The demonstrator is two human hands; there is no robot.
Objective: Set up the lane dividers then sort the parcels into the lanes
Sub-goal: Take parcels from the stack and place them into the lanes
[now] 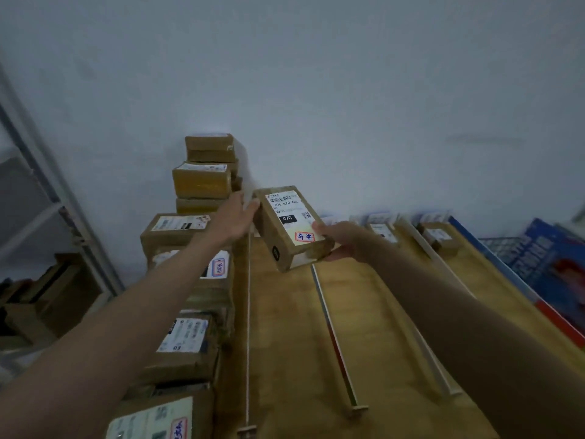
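Above the worktop point(285, 327) lanes, right hand point(343, 240) grips tilted parcel point(292, 228) by one end, left hand point(234, 217) flat-fingered touching its far corner; one-ended hold risks dropping it across divider point(332, 334).

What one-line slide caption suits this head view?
Both hands, left and right, hold a labelled brown cardboard parcel above wooden table lanes split by thin divider strips.

The wooden table point(285, 327) has long bare lanes where a hand can slide. Thin dividers point(332, 337) stand between those lanes. Left of the table, stacked boxes point(190, 236) block the way. At the table's far end sit small parcels point(440, 237).
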